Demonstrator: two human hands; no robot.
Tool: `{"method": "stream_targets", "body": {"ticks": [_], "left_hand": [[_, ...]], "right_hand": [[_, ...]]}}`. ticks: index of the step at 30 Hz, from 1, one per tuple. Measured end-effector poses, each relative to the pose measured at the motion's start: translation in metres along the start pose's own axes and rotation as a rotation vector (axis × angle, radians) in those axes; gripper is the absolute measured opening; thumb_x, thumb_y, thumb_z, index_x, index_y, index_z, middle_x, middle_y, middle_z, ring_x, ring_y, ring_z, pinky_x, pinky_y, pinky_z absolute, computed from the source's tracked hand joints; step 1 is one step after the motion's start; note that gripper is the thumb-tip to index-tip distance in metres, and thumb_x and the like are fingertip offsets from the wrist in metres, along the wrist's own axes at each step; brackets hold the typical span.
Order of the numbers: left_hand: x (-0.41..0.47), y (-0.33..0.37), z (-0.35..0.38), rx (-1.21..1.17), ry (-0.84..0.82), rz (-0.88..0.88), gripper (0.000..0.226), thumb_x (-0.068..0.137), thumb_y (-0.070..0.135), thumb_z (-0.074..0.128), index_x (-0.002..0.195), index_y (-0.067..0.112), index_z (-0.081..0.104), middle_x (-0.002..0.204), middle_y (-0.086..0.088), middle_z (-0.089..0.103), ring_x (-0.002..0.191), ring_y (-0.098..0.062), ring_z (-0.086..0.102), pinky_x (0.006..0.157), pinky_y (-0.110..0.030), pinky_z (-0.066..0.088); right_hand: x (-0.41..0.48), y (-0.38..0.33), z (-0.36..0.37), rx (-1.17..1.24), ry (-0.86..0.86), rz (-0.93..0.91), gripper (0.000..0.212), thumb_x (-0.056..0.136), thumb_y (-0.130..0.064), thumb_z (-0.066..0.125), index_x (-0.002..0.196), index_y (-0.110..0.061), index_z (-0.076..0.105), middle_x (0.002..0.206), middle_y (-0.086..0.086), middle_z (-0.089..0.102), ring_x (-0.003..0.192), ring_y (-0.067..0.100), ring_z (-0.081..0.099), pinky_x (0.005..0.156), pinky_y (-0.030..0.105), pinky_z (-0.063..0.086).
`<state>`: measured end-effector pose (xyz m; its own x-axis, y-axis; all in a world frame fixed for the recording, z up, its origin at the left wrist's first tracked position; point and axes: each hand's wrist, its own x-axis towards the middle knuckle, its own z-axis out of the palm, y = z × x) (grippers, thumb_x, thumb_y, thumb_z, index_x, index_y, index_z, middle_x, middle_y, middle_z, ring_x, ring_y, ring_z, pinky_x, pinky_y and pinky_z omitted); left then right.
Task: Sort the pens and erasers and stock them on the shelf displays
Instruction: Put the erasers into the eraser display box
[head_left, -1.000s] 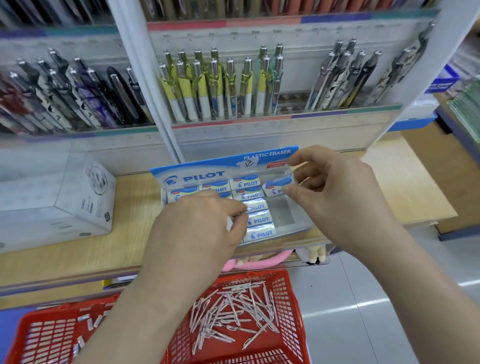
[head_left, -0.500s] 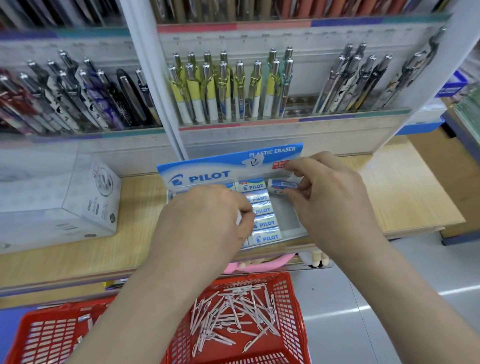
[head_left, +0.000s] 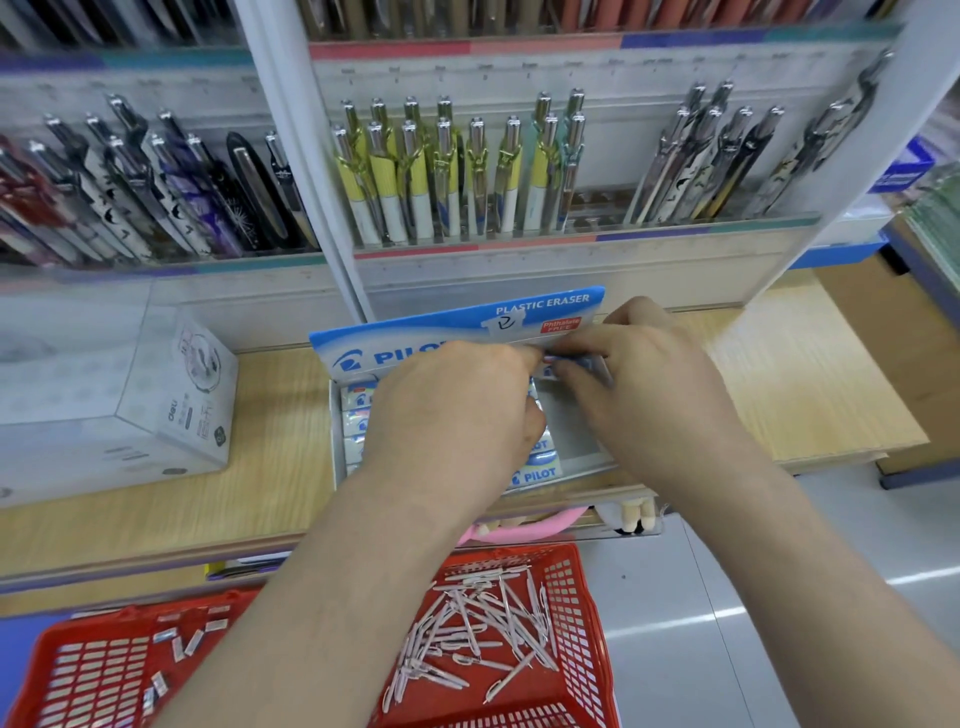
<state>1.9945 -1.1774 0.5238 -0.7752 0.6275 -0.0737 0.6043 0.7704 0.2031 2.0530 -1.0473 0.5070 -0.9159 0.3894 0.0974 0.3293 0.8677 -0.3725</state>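
Two hands meet at the centre of the head view, over an open eraser display box (head_left: 576, 441) that sits on the wooden shelf (head_left: 779, 389). The right hand (head_left: 649, 384) pinches one eraser (head_left: 574, 362) between thumb and curled fingertips. This eraser is at the back of the box, just below the blue header card (head_left: 415, 338), with its long axis running left to right across the frame. The left hand (head_left: 457, 410) lies over the left and middle of the box with its fingers bent downward. Its index fingertip is close to the pinched eraser, and whether this hand grasps anything cannot be determined. Boxed erasers (head_left: 535, 474) show beside and under the left hand, stacked from back to front, their long axes also left to right. The right part of the box floor is bare grey. Rack pens (head_left: 457, 171) stand across the upper frame, clip ends up, those at the far left and right leaning. A white carton (head_left: 171, 389) stands on the shelf at left. A red basket (head_left: 587, 597) occupies the lower frame and holds a crossed heap of loose pens (head_left: 483, 623) pointing in many directions. Scattered loose erasers (head_left: 176, 639) lie in its left part.
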Motion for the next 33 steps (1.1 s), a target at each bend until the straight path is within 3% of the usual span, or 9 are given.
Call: {"method": "stream_targets", "body": {"ticks": [4,10,14,17,21,25,27,30,33], "left_hand": [[-0.001,0.0,0.001,0.005,0.012,-0.001,0.038,0.089,0.036,0.047,0.127,0.04,0.049,0.094,0.002,0.065,0.094,-0.023,0.059,0.065,-0.031,0.037],[-0.012,-0.009,0.002,-0.032,0.019,0.023,0.043,0.089,0.039,0.046,0.131,0.046,0.045,0.102,0.003,0.066,0.1,-0.02,0.058,0.076,-0.034,0.047],[-0.018,-0.014,0.001,-0.007,0.006,0.026,0.042,0.091,0.043,0.042,0.132,0.051,0.04,0.112,0.007,0.063,0.105,-0.017,0.056,0.081,-0.034,0.047],[-0.018,-0.014,0.0,-0.011,0.004,0.023,0.043,0.091,0.043,0.042,0.133,0.052,0.039,0.114,0.008,0.063,0.106,-0.016,0.056,0.08,-0.033,0.046],[-0.019,-0.013,-0.001,-0.018,0.006,0.037,0.044,0.092,0.043,0.041,0.134,0.055,0.034,0.109,0.009,0.063,0.104,-0.014,0.055,0.077,-0.032,0.045],[-0.016,-0.012,-0.004,-0.064,0.004,0.018,0.044,0.091,0.041,0.045,0.131,0.056,0.038,0.079,0.007,0.055,0.095,-0.014,0.056,0.075,-0.031,0.045],[-0.016,-0.012,-0.005,-0.102,0.011,0.013,0.041,0.09,0.042,0.047,0.129,0.053,0.043,0.083,0.008,0.061,0.092,-0.013,0.056,0.076,-0.032,0.047],[-0.022,-0.013,-0.008,-0.461,0.034,-0.07,0.023,0.086,0.047,0.057,0.108,0.043,0.063,0.067,0.012,0.064,0.067,-0.01,0.056,0.064,-0.029,0.047],[-0.028,-0.006,-0.016,-1.299,0.019,-0.293,0.016,0.079,0.039,0.066,0.088,0.027,0.071,0.059,0.006,0.063,0.054,-0.011,0.061,0.045,-0.024,0.045]], "right_hand": [[0.003,0.005,-0.01,0.038,-0.113,-0.018,0.033,0.079,-0.029,0.071,0.112,-0.027,0.067,0.089,-0.006,0.044,0.081,0.012,0.044,0.069,0.02,0.029],[-0.002,0.0,-0.009,-0.019,-0.003,-0.056,0.015,0.08,-0.027,0.071,0.095,-0.023,0.069,0.079,0.0,0.061,0.08,0.027,0.058,0.065,0.032,0.039],[-0.01,-0.008,-0.008,0.037,0.04,0.004,0.029,0.082,-0.025,0.067,0.08,-0.021,0.038,0.07,-0.003,0.056,0.072,0.027,0.054,0.06,0.035,0.039],[-0.008,-0.01,-0.007,0.006,0.023,0.05,0.033,0.083,-0.029,0.066,0.076,-0.023,0.034,0.069,-0.005,0.053,0.07,0.026,0.051,0.058,0.035,0.038],[-0.005,-0.007,-0.006,0.125,-0.033,0.173,0.038,0.076,-0.033,0.07,0.061,-0.021,0.037,0.058,-0.005,0.047,0.061,0.019,0.047,0.051,0.033,0.033],[-0.006,-0.005,-0.004,0.279,-0.031,0.236,0.037,0.073,-0.036,0.072,0.061,-0.018,0.042,0.054,-0.005,0.047,0.055,0.013,0.045,0.051,0.032,0.035],[-0.006,-0.005,-0.005,0.321,-0.039,0.267,0.033,0.075,-0.034,0.07,0.062,-0.016,0.045,0.055,-0.004,0.049,0.054,0.013,0.046,0.052,0.032,0.036],[-0.011,-0.007,-0.013,0.319,0.029,0.283,0.03,0.078,-0.034,0.069,0.066,-0.015,0.049,0.058,-0.003,0.054,0.055,0.011,0.048,0.053,0.03,0.038],[-0.023,-0.018,-0.032,0.679,0.061,0.269,0.023,0.081,-0.028,0.071,0.068,-0.015,0.056,0.058,-0.003,0.056,0.05,0.008,0.047,0.05,0.025,0.039]]}}
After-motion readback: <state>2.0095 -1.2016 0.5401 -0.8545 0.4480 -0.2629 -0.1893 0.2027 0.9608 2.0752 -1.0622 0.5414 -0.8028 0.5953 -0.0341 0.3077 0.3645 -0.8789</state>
